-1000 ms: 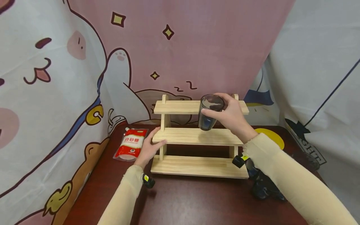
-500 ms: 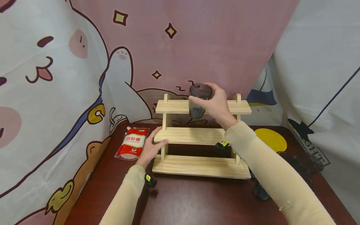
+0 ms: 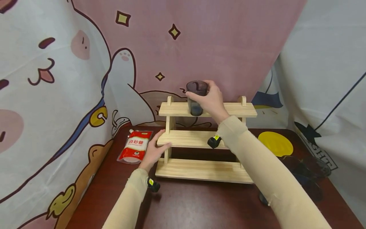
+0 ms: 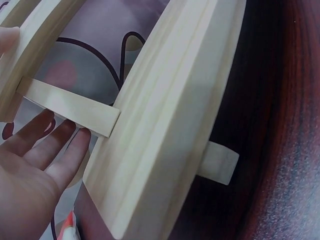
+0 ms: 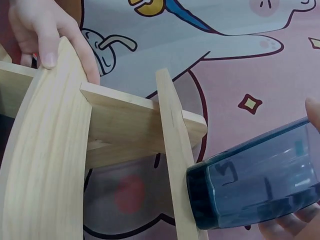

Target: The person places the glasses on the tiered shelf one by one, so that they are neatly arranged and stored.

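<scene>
Gripped by left hand [image 3: 152, 153]: tiered pale-wood rack [image 3: 190, 139]; by right hand [image 3: 212, 101], at rack's twelve o'clock, unreleased: smoky-blue clear tumbler [image 3: 195, 107].

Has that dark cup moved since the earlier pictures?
Yes: against the wooden shelf in the head view, the cup has shifted left and higher, its base now at the top board.

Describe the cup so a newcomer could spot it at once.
Find the three-tiered wooden rack on the dark-red table. At its top shelf, the right grip holds the cup. Smoky and see-through, it stands out from the rack's pale wood.
</scene>
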A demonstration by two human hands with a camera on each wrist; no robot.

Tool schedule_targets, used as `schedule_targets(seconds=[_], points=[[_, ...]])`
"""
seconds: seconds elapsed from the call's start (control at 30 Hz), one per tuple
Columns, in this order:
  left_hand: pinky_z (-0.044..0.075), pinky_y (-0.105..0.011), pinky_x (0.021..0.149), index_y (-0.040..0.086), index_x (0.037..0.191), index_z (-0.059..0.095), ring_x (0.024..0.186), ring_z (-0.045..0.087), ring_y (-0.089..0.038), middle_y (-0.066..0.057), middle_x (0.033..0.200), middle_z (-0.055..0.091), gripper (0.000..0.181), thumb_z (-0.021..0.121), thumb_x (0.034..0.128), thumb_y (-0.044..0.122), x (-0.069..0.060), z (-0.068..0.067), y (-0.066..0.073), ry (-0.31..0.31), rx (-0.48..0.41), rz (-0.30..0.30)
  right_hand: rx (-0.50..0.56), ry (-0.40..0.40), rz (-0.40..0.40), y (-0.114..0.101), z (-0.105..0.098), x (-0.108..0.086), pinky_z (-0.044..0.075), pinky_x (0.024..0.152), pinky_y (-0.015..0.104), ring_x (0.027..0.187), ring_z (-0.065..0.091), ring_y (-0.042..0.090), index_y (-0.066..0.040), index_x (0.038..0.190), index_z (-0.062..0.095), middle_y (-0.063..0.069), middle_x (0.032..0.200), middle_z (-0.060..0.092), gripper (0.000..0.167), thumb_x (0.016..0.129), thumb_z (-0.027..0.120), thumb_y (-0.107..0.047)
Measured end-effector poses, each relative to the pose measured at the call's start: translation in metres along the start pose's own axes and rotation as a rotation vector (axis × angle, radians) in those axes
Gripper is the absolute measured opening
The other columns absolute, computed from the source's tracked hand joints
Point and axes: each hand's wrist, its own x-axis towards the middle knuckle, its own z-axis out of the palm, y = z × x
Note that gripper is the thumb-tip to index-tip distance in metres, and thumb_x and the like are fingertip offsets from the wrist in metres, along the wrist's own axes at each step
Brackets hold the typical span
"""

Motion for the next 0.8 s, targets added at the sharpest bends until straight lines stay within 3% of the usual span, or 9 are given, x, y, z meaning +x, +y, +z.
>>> schedule_targets(seconds=[0.4,0.6,0.8], points=[[0.035,-0.05,0.12,0.011,0.159,0.046,0.152,0.036,-0.03,-0.011,0.169,0.034,0.073,0.081,0.0946,0.016,-0.001,-0.001,0.0,-0.002,-0.023,0.013,-0.035,0.02,-0.052,0.001,0.013,0.013,0.048,0.105,0.044,0.126,0.057,0.025,-0.015,0.155,0.047,0.007,0.142,0.06,0.093,0.083,0.083,-0.061],[0.034,-0.052,0.121,0.015,0.158,0.049,0.152,0.035,-0.03,-0.01,0.169,0.035,0.072,0.082,0.0938,0.018,-0.001,0.0,-0.001,0.011,-0.011,0.017,-0.075,-0.067,-0.02,0.003,0.006,0.013,0.041,0.116,0.045,0.141,0.049,0.027,-0.016,0.164,0.03,0.01,0.156,0.049,0.108,0.084,0.079,-0.067],[0.033,-0.053,0.122,0.016,0.158,0.049,0.153,0.034,-0.03,-0.01,0.169,0.035,0.072,0.082,0.0941,0.02,-0.001,0.0,-0.003,0.009,-0.004,0.014,-0.105,-0.155,0.033,0.013,-0.015,0.002,0.033,0.122,0.049,0.152,0.037,0.027,-0.02,0.169,0.018,0.006,0.168,0.036,0.117,0.082,0.077,-0.072]])
